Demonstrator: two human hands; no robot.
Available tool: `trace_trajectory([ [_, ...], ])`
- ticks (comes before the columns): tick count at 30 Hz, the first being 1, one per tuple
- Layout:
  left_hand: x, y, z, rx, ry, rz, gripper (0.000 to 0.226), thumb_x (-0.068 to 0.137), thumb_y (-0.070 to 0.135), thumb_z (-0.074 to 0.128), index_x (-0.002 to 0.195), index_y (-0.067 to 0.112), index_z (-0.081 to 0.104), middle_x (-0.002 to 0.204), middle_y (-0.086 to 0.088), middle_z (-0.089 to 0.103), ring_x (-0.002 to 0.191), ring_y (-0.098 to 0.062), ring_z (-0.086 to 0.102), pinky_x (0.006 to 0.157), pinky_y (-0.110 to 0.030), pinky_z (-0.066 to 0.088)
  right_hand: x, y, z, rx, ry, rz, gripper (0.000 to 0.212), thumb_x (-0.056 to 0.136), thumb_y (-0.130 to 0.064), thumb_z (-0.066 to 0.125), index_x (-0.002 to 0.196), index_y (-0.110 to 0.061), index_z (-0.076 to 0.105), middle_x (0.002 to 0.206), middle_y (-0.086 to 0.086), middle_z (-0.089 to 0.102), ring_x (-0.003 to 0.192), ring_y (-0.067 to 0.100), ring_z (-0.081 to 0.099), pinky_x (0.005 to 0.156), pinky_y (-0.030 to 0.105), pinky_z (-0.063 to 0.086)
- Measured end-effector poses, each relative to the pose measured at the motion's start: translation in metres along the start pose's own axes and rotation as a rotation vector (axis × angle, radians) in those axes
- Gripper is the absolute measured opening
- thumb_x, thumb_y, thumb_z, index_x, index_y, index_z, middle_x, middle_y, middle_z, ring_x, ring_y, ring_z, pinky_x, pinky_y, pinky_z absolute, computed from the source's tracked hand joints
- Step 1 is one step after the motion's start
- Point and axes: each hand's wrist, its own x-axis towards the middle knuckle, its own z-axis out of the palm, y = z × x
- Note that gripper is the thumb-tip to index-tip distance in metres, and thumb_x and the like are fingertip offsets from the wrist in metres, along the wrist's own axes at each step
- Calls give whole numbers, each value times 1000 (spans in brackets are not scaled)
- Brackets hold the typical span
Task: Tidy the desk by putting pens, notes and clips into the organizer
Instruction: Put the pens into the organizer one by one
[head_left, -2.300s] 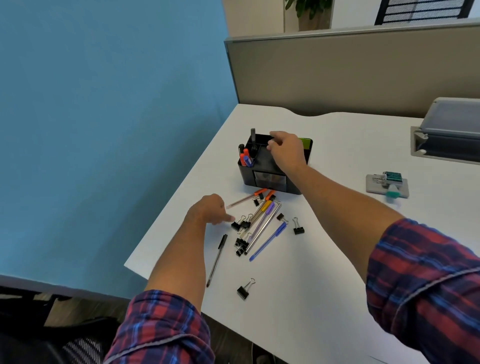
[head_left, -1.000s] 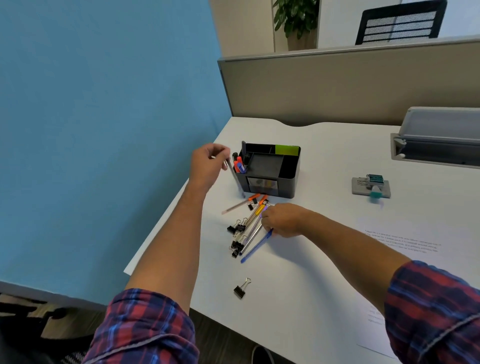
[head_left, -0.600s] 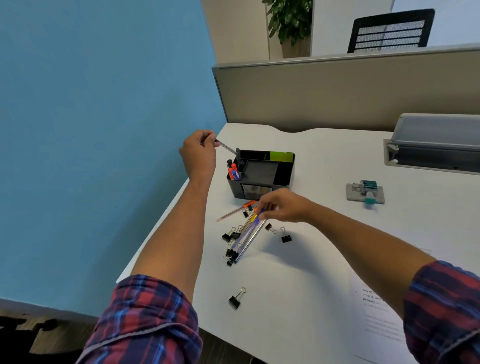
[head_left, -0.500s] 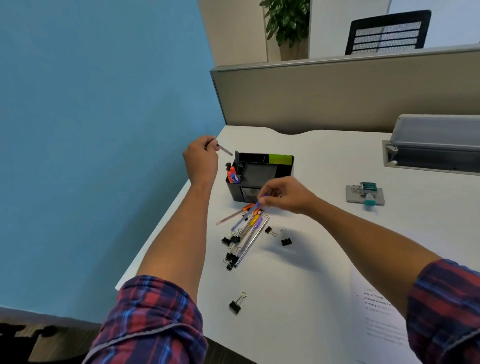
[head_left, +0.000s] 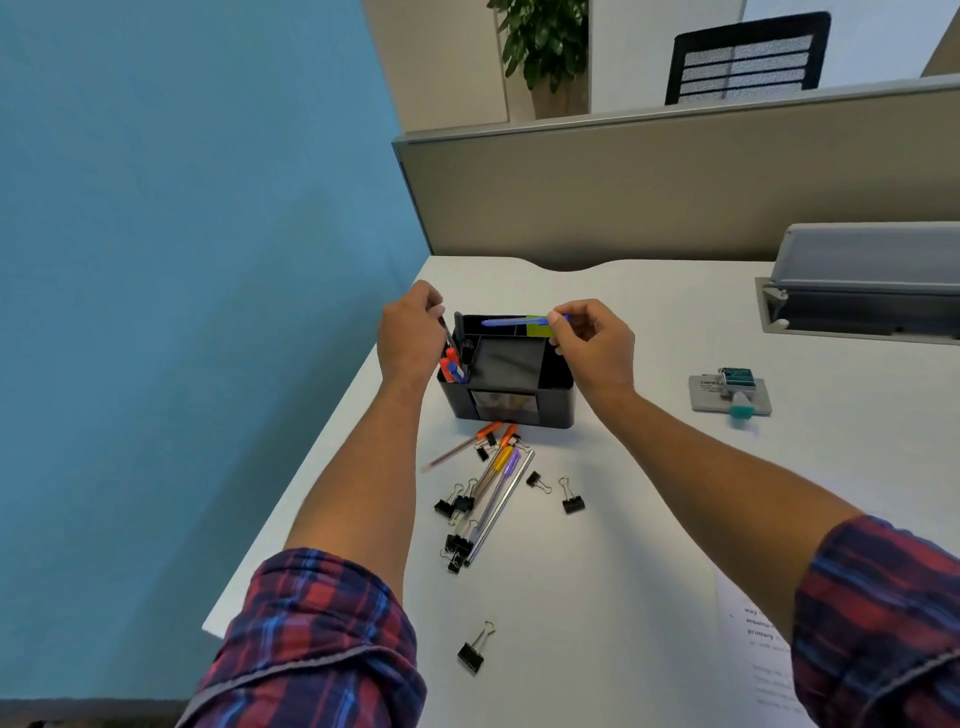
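Observation:
A black organizer (head_left: 556, 402) stands on the white desk (head_left: 649, 519). Its left compartment holds red, blue and black pens. My left hand (head_left: 410, 332) pinches a dark pen (head_left: 448, 335) whose tip dips into that left compartment. My right hand (head_left: 592, 345) pinches a blue pen (head_left: 511, 322), held level over the organizer's back edge. Green sticky notes (head_left: 537, 325) sit in the back compartment. In front of the organizer lies a pile of pens (head_left: 493, 478) with several black binder clips (head_left: 457, 501) among them. One clip (head_left: 474, 652) lies alone nearer to me.
A grey pad with a teal stamp-like item (head_left: 730, 392) lies to the right. At the far right stands a grey machine (head_left: 862, 283). A printed sheet (head_left: 753, 649) lies at my right forearm. A beige partition (head_left: 675, 182) closes off the back; the desk's left edge drops off.
My left hand lowered the dark pen's tip into the left compartment. My right hand lifted the blue pen from the pile up over the organizer.

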Motion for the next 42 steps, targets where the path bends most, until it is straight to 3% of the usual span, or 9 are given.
trace_trajectory([
  [4, 2, -4, 10, -7, -38, -35, 11, 97, 16, 63, 92, 22, 70, 92, 1, 72, 85, -17, 67, 74, -32, 57, 8, -2, 15, -125, -49, -19, 18, 96, -28, 65, 108, -16, 71, 97, -3, 72, 90, 14, 68, 80, 35, 62],
  [8, 4, -3, 15, 31, -95, -34, 14, 94, 16, 63, 95, 20, 77, 95, 1, 76, 87, -17, 68, 77, -30, 54, 17, -8, 25, -277, -120, -90, 23, 100, -23, 58, 115, -11, 71, 109, 3, 72, 99, 13, 64, 91, 30, 57],
  [15, 2, -11, 26, 61, -158, -87, 15, 90, 13, 66, 91, 19, 80, 92, -2, 76, 85, -21, 68, 84, -42, 59, 34, -20, 39, -464, -277, -215, 25, 98, -17, 60, 121, -13, 68, 116, 4, 69, 103, 16, 62, 95, 30, 52],
  [19, 4, -17, 32, 79, -125, -97, 17, 88, 13, 66, 87, 23, 81, 89, 1, 76, 88, -23, 66, 90, -50, 53, 38, -27, 48, -535, -317, -276, 20, 98, -18, 59, 116, -14, 67, 114, 3, 70, 101, 18, 64, 91, 31, 53],
  [27, 5, -19, 33, 101, -91, -104, 15, 95, 18, 67, 99, 18, 81, 100, -2, 76, 89, -17, 50, 96, -47, 44, 42, -38, 65, -668, -350, -421, 20, 98, -12, 58, 114, -9, 69, 114, 8, 69, 98, 24, 65, 85, 34, 55],
  [33, 5, -23, 33, 33, -113, -91, 12, 91, 18, 70, 96, 18, 81, 96, -2, 78, 93, -23, 67, 95, -52, 51, 54, -43, 62, -745, -406, -480, 22, 93, -6, 58, 111, -7, 71, 112, 10, 68, 94, 27, 64, 79, 33, 53],
  [42, 2, -20, 37, 49, -91, -110, 15, 94, 19, 66, 99, 19, 81, 99, -2, 77, 93, -25, 67, 92, -51, 54, 42, -32, 67, -828, -567, -340, 23, 96, -14, 60, 116, -14, 72, 114, 6, 66, 96, 22, 61, 77, 24, 44],
])
